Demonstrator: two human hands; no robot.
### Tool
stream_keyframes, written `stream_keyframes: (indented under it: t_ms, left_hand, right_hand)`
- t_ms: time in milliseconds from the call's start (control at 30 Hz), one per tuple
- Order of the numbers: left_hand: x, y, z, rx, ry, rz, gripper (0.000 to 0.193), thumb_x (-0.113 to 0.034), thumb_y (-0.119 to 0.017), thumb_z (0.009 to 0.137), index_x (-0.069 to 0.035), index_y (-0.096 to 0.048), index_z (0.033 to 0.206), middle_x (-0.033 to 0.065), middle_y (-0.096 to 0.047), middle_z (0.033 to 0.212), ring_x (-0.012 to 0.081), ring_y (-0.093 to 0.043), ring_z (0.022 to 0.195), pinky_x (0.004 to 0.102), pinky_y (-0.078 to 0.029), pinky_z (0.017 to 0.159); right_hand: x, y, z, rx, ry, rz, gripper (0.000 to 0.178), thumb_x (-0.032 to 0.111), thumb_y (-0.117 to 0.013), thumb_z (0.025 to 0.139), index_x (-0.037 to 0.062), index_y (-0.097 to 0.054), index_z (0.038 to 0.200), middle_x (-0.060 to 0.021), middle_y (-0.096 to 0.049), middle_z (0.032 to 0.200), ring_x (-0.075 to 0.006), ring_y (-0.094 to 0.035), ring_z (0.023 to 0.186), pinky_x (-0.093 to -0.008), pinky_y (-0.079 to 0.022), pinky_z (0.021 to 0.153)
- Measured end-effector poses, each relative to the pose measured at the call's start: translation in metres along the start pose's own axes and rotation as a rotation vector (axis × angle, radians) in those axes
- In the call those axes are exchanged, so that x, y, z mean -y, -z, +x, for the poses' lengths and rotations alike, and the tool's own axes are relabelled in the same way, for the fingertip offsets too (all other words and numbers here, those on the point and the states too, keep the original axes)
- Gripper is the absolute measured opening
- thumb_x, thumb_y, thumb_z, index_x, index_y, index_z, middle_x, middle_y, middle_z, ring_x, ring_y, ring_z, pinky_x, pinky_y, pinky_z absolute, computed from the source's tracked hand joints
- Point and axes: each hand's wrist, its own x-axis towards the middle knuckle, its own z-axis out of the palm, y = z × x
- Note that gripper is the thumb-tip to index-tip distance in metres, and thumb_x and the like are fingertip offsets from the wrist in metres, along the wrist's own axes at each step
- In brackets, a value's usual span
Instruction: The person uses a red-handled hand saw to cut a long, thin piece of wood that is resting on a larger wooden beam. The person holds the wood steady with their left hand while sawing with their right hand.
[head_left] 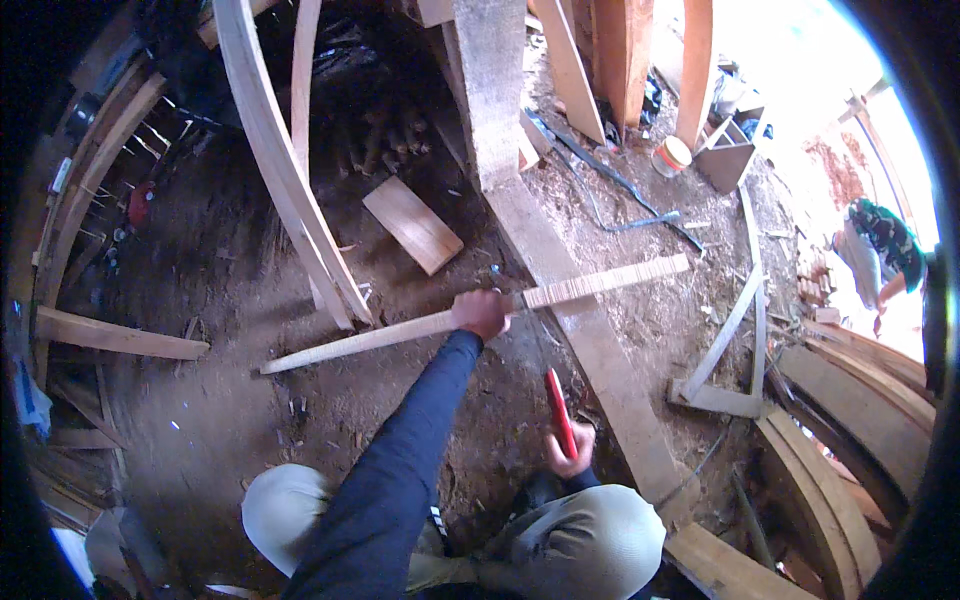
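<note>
A long, narrow wooden strip [610,282] lies slantwise across a thick timber beam [625,400], its left part reaching out over the dirt ground. Its right part carries many fine crosswise lines. My left hand [481,314] is closed around the strip just left of the beam. Nearer to me, my right hand [570,448] grips a red-handled handsaw [559,408], which points away toward the strip. Its blade is seen almost edge-on, so it shows only faintly. Whether the blade touches the wood I cannot tell.
A short flat board [413,225] lies beyond my left hand. Curved planks [285,170] stand at the upper left. A blue cord [640,221] and a round tub [671,156] lie beyond the beam. At the far right another person [880,245] bends down near stacked timbers [860,410].
</note>
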Motion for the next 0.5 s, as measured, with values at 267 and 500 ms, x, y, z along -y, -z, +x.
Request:
stream_keyframes:
  t_ms: [267,500]
  left_hand:
    - [0.006,-0.004,0.004,-0.056,0.015,-0.014,0.034,-0.042,-0.071,0.068,-0.013,-0.066,0.085,0.014,-0.067,0.077,0.0348,-0.067,0.074,0.0464,-0.053,0.07]
    - [0.01,-0.009,0.006,-0.112,0.003,-0.049,0.032,-0.039,-0.071,0.067,-0.012,-0.066,0.083,0.0159,-0.068,0.079,0.035,-0.067,0.073,0.0466,-0.054,0.068]
  right_hand:
    - [0.01,-0.014,0.035,-0.04,0.145,-0.041,0.006,0.006,-0.063,0.069,0.0023,-0.058,0.069,-0.0036,-0.047,0.051,-0.0107,-0.048,0.044,-0.0267,-0.038,0.046]
    - [0.025,-0.037,0.089,-0.115,0.144,-0.067,0.017,0.007,-0.064,0.071,0.0041,-0.05,0.063,-0.0044,-0.041,0.05,-0.0112,-0.04,0.043,-0.0288,-0.034,0.045]
